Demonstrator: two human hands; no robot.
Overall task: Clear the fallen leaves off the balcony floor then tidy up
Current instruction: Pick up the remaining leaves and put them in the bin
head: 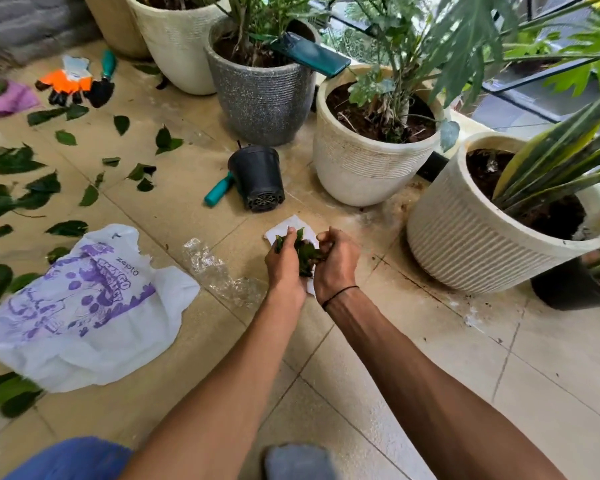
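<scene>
1. The fingers [321,237] of the right hand [336,261] curl around a clump of green leaves [305,252]; the left hand [284,263] grips the same clump from the left, above a white paper sheet [284,226] on the tiled floor [430,358].
2. More fallen leaves [32,195] lie scattered far left (well apart from the hands).
3. A printed white plastic bag [84,306] lies left of the hands, crumpled clear plastic [219,271] between.
4. A tipped black nursery pot [257,178] lies just beyond, before a cream planter [368,164].

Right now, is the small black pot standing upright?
No, the small black pot lies on its side on the floor tiles, its perforated base facing the camera.
</scene>
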